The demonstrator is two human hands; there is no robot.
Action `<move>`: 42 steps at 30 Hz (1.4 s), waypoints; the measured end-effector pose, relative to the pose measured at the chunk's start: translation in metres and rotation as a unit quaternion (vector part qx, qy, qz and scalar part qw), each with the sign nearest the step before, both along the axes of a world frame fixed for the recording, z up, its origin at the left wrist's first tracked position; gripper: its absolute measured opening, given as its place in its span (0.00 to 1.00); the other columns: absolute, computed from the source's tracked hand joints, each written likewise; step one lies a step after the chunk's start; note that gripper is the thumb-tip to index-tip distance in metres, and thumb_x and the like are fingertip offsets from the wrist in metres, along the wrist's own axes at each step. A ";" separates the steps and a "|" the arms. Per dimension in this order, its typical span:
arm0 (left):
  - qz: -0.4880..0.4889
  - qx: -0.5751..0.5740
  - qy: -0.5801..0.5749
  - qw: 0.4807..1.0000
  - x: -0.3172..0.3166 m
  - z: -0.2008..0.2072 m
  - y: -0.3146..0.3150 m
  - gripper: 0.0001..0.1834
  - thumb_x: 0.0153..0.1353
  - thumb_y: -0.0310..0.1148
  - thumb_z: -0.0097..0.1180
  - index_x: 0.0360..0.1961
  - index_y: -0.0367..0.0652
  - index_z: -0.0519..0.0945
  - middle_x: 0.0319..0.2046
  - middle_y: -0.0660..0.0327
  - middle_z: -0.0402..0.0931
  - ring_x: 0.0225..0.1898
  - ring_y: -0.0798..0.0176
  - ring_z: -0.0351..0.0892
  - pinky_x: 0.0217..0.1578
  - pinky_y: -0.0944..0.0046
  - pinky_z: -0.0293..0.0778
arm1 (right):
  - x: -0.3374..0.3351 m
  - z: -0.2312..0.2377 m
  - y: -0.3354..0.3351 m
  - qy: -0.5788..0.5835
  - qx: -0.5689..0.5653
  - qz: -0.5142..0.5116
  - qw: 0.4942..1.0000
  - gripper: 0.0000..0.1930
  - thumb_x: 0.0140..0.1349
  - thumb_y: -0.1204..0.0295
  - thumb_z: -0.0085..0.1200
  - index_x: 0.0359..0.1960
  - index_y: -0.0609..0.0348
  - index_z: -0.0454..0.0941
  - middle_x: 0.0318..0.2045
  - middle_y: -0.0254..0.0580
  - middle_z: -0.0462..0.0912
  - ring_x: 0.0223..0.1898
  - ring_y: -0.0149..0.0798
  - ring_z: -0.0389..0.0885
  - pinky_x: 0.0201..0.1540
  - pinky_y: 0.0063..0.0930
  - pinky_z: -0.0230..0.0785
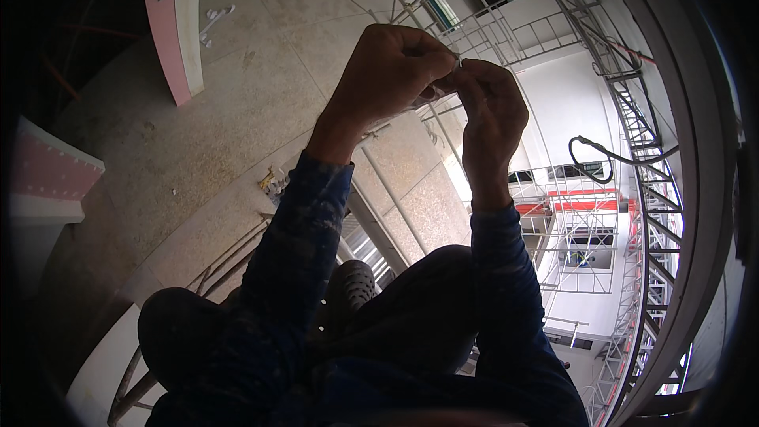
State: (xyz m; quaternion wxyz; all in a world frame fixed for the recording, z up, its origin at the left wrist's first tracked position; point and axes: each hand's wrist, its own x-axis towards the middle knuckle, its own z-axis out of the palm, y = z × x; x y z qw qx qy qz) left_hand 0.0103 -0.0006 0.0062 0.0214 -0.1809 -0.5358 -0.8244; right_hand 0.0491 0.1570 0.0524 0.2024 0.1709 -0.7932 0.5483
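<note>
Both my hands are raised in front of me and meet at the fingertips, above the middle of the view. My left hand (395,71) is closed, its thumb and forefinger pinched together. My right hand (494,103) is closed too, with its thumb and forefinger bent toward the left fingertips. Between them a tiny pale bit (458,63) shows; it is too small to name. The fingers hide whatever else they hold. Dark blue sleeves cover both forearms, and the left sleeve has pale smudges.
I sit high up with bent knees and a perforated dark shoe (356,281) below. Beneath lies a speckled floor (253,111). Metal scaffolding (581,217) and a steel truss (660,245) stand at the right, near a looped cable (593,160). A pink-edged wall (166,28) rises at the upper left.
</note>
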 end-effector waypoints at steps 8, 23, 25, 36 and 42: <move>-0.003 0.000 0.013 1.000 -0.002 -0.001 -0.001 0.11 0.65 0.30 0.62 0.42 0.31 0.86 0.32 0.51 0.87 0.32 0.60 0.90 0.35 0.63 0.88 | -0.003 -0.002 0.001 -0.007 0.009 -0.005 1.000 0.12 0.65 0.78 0.66 0.48 0.70 0.81 0.38 0.46 0.87 0.42 0.33 0.86 0.48 0.26 0.78; -0.006 -0.002 -0.008 1.000 -0.004 -0.004 -0.004 0.13 0.69 0.33 0.61 0.45 0.33 0.87 0.34 0.53 0.88 0.33 0.63 0.90 0.36 0.65 0.87 | -0.001 0.004 0.003 0.082 0.171 -0.051 0.980 0.10 0.61 0.74 0.69 0.42 0.63 0.84 0.37 0.41 0.89 0.41 0.33 0.87 0.51 0.31 0.77; -0.005 -0.009 -0.005 1.000 -0.005 -0.004 -0.005 0.13 0.69 0.33 0.61 0.45 0.33 0.87 0.34 0.54 0.88 0.33 0.63 0.89 0.36 0.65 0.87 | -0.002 0.005 0.003 0.102 0.210 -0.059 0.971 0.11 0.60 0.72 0.71 0.42 0.62 0.85 0.37 0.40 0.89 0.41 0.33 0.87 0.52 0.32 0.77; -0.026 0.013 0.009 1.000 -0.003 -0.004 -0.005 0.11 0.64 0.29 0.65 0.43 0.32 0.87 0.34 0.51 0.88 0.33 0.61 0.89 0.38 0.62 0.87 | -0.003 0.004 0.005 0.093 0.188 -0.065 0.976 0.08 0.60 0.74 0.71 0.39 0.60 0.87 0.38 0.38 0.90 0.42 0.33 0.88 0.51 0.30 0.77; -0.020 -0.022 0.037 0.999 -0.001 -0.003 -0.007 0.12 0.60 0.28 0.66 0.43 0.32 0.88 0.34 0.50 0.88 0.34 0.59 0.90 0.42 0.60 0.87 | -0.001 0.005 0.007 0.103 0.187 -0.070 0.975 0.08 0.59 0.73 0.71 0.39 0.60 0.87 0.39 0.38 0.90 0.42 0.33 0.87 0.51 0.30 0.77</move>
